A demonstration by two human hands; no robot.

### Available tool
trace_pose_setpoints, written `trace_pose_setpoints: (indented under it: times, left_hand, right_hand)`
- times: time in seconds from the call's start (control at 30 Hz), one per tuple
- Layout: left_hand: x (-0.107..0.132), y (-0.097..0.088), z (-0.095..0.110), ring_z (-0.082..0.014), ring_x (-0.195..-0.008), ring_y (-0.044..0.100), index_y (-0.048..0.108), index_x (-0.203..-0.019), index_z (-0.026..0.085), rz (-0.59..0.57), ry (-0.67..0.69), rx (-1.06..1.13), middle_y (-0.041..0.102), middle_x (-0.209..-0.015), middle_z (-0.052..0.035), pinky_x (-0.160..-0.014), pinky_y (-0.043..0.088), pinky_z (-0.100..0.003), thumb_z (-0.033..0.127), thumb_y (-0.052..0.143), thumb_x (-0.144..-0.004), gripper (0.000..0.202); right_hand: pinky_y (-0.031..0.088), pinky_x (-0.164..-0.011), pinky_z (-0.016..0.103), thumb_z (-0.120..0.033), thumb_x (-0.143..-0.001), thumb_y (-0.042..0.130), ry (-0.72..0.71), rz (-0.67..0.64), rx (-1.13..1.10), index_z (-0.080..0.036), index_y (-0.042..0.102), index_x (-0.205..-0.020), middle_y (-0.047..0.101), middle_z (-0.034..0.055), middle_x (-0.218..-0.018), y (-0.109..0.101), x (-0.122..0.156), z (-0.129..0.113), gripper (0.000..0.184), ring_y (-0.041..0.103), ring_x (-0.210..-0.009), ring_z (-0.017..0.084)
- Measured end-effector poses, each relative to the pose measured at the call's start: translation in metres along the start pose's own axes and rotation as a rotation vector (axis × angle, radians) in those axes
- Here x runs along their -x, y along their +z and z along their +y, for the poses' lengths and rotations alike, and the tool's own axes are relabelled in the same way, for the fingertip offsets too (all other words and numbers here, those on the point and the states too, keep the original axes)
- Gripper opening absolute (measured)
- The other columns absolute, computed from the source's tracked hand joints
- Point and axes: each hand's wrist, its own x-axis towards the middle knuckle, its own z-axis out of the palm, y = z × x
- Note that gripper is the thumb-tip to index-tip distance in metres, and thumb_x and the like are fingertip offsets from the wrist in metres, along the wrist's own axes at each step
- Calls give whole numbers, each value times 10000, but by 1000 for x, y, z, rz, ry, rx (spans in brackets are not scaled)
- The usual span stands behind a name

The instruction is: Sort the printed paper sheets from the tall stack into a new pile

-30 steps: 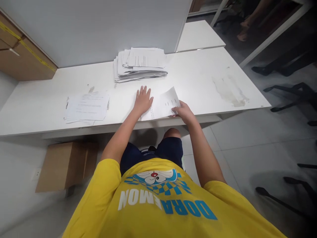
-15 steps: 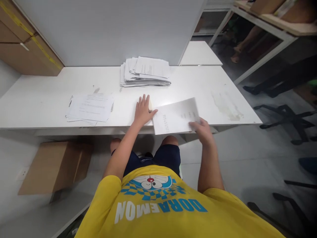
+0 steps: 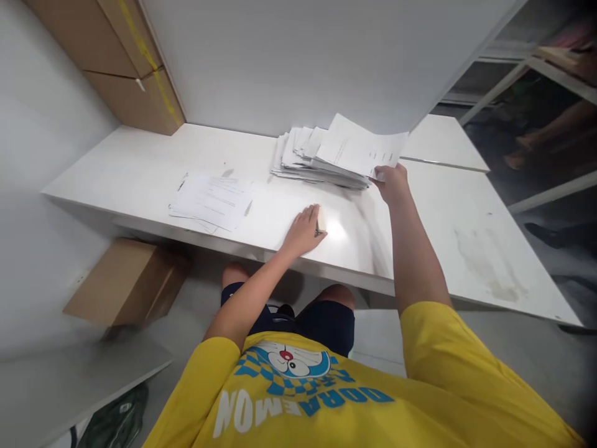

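My right hand (image 3: 390, 183) pinches the lower right edge of a white printed sheet of paper (image 3: 359, 148). The sheet is bent and lies over the right part of a thick paper stack (image 3: 293, 163) at the back of the table. My left hand (image 3: 302, 231) rests low on the tabletop near the front edge. Between its fingers and thumb sits a small beige object (image 3: 321, 220) with a dark part, mostly covered, its kind unclear. Left of that hand lies a thinner, uneven pile of printed sheets (image 3: 209, 202).
The white table (image 3: 135, 168) meets a grey-white panel (image 3: 298, 62) behind. Taped cardboard boxes (image 3: 135, 93) stand at the back left, and another box (image 3: 114, 280) is below the table. On the right are a metal-framed rack (image 3: 494, 90) and part of another person (image 3: 536, 140).
My right hand has carried the sheet from the table's front up and back onto the thick stack. My left hand stays by the beige object, fingers closer together. The view has shifted left.
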Motion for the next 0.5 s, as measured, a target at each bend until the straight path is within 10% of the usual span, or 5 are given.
trace_pose_setpoints:
  times: [0.13,0.33,0.5]
  left_hand:
    - [2,2,3,-258,-1553,131,63,-1588,157,-14,-6,37,151,-1673,-121,-1272,162,-407,521,352,-955,785]
    - [6,3,11,-248,-1548,163,109,-1586,168,-5,-24,52,215,-1661,-94,-1275,173,-392,456,370,-950,746]
    - [6,-1,12,-235,-1541,197,140,-1590,148,-20,-17,-10,245,-1651,-89,-1255,187,-296,457,389,-959,746]
  right_hand:
    - [523,-923,402,-174,-807,520,99,2,49,-169,399,-1386,570,155,-1321,26,-26,-3,592,586,-1133,204]
    - [110,-1226,469,-379,-954,422,-223,8,550,-37,3,-1579,-7,230,-1657,5,22,21,827,9,-1556,250]
    - [272,-1185,475,-343,-951,404,-57,-84,488,-118,106,-1592,218,262,-1613,-28,92,72,742,240,-1522,278]
